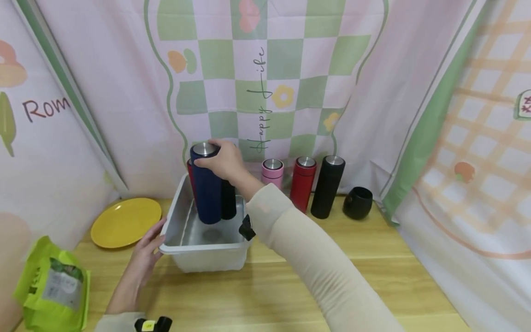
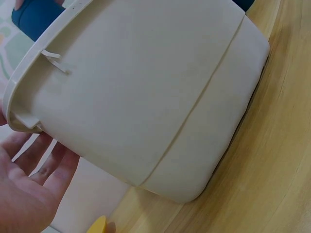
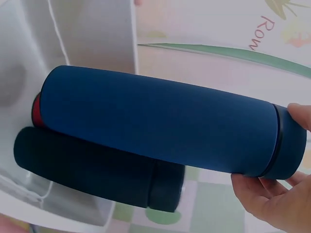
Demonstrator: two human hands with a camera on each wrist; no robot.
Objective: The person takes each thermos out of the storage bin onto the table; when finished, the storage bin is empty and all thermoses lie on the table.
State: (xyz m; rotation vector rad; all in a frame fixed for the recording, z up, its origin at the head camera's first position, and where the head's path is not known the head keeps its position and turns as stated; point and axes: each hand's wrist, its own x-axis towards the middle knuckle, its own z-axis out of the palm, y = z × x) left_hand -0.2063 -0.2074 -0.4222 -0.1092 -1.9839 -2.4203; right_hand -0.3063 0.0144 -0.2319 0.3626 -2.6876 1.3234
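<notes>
My right hand grips a dark blue thermos flask around its silver-topped lid. The flask is upright within the pale rectangular bin; whether its base touches the bin's floor, I cannot tell. Beside it in the bin stands a black flask, and a red flask is mostly hidden behind the blue one. My left hand rests against the bin's left side, fingers extended under the rim in the left wrist view.
Right of the bin stand a pink flask, a red flask, a black flask and a rounded black cup. A yellow plate and a green packet lie left on the wooden table. Patterned curtains enclose the back and sides.
</notes>
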